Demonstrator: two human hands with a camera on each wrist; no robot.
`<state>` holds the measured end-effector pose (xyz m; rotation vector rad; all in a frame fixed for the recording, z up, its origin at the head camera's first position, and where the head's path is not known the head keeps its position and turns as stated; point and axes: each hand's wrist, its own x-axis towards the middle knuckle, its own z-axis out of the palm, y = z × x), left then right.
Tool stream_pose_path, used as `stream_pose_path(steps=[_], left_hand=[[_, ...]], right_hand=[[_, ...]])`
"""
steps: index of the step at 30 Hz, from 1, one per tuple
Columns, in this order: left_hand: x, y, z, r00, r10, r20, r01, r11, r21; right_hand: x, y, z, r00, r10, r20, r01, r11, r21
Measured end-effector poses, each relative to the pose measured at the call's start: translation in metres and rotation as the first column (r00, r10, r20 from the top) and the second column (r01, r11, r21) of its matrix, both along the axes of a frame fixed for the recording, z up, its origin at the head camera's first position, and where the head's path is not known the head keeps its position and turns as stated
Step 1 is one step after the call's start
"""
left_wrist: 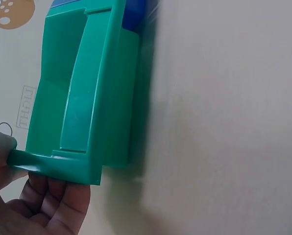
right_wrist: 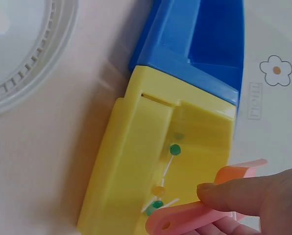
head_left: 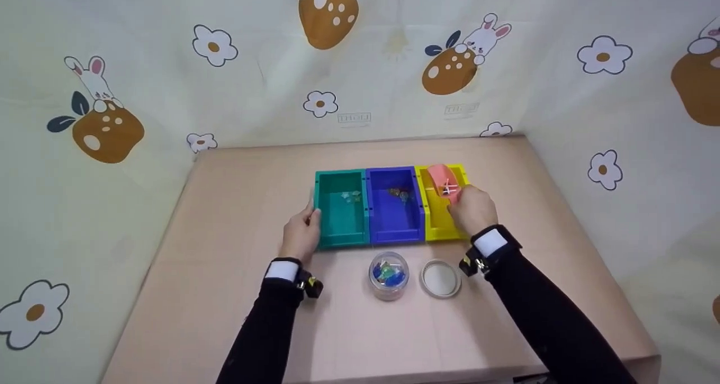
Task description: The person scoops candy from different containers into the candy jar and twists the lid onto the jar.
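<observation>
My left hand [head_left: 301, 235] grips the near left side of a green bin [head_left: 340, 221], thumb on the rim and fingers below it in the left wrist view. A pink scoop [head_left: 440, 175] is held in my right hand [head_left: 475, 209] above the yellow bin [head_left: 441, 226]. The thumb presses on the scoop's handle [right_wrist: 185, 218] in the right wrist view. Small white sticks with round green and yellow heads [right_wrist: 175, 150] show in or above the yellow bin; I cannot tell if they touch its floor. A blue bin [head_left: 396, 221] joins the two others.
Small clear pieces [head_left: 351, 196] lie in the green bin, brownish and clear ones [head_left: 400, 194] in the blue. Nearer stands an uncovered clear jar [head_left: 388, 292] with blue and green pieces inside. Its round lid [head_left: 440, 279] lies to the right. A patterned curtain [head_left: 382, 75] surrounds the table.
</observation>
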<state>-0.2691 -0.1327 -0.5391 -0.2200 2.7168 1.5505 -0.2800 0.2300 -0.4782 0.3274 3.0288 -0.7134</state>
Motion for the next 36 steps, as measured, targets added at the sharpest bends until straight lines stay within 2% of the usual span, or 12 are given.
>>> stream_pose_path(steps=[5,10,13,17,22,28,32,36], left_hand=[[0.003,-0.001,-0.002,1.0,0.008,-0.016,-0.008,1.0,-0.004],[0.008,0.0,-0.002,0.992,0.101,-0.078,-0.104,0.994,-0.04],[0.013,0.003,0.002,0.982,0.156,-0.104,-0.154,0.988,0.03],[0.025,0.01,0.01,0.973,0.161,-0.163,-0.135,0.978,0.158],[0.041,0.021,0.014,0.967,0.079,-0.242,-0.023,0.974,0.227],[0.064,0.034,0.001,0.969,-0.083,-0.231,0.142,0.957,0.252],[0.078,0.043,-0.012,0.956,-0.248,-0.156,0.285,0.913,0.292],[0.091,0.053,-0.023,0.917,-0.395,-0.058,0.391,0.86,0.328]], right_hand=[[0.009,0.003,0.008,1.0,-0.012,0.024,0.013,0.999,-0.033],[0.017,0.003,0.013,0.999,-0.01,0.038,0.012,0.998,-0.066],[0.022,0.006,0.016,0.999,-0.02,0.047,0.024,0.996,-0.089],[0.033,0.013,0.023,1.0,-0.017,0.004,0.017,0.994,-0.107],[0.048,0.019,0.032,0.998,-0.003,-0.063,-0.005,0.991,-0.131],[0.064,0.019,0.043,0.998,0.012,-0.067,-0.023,0.986,-0.163],[0.076,0.019,0.048,0.994,0.038,-0.102,-0.055,0.985,-0.163],[0.088,0.018,0.052,0.987,0.066,-0.146,-0.088,0.985,-0.149]])
